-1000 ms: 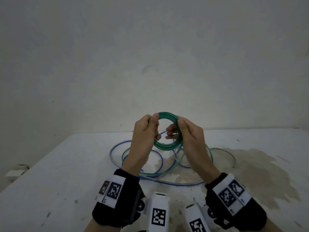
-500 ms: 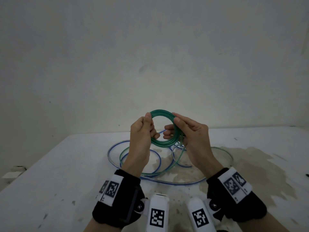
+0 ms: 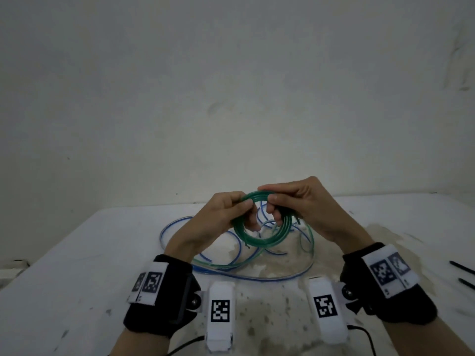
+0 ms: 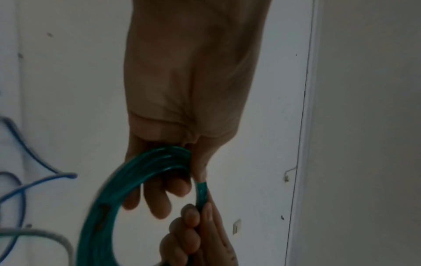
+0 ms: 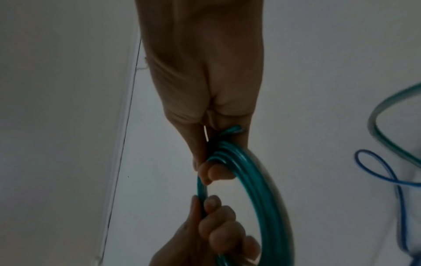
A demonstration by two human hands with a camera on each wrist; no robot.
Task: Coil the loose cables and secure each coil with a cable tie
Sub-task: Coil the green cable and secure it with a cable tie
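Note:
A green cable coil [image 3: 259, 237] of several turns hangs in the air above the white table [image 3: 77, 253], held between both hands. My left hand [image 3: 226, 209] pinches its top left part, seen in the left wrist view as my left hand [image 4: 182, 162] curled around the coil [image 4: 127, 189]. My right hand [image 3: 290, 201] grips the top right part; in the right wrist view my right hand [image 5: 214, 162] pinches the coil [image 5: 257, 189]. A loose green tail [image 3: 231, 264] runs down to the table. A loose blue cable [image 3: 180, 224] lies in loops beneath.
Two thin black cable ties [image 3: 462, 268] lie at the table's right edge. A brownish stain [image 3: 385, 242] marks the table on the right. A plain wall [image 3: 231, 98] rises close behind the table. Black wires run out from the wrist cameras at the bottom.
The coil has tipped from upright toward me and hangs lower. My right hand has shifted up to the coil's top, close to the left hand. Less loose green cable lies on the table.

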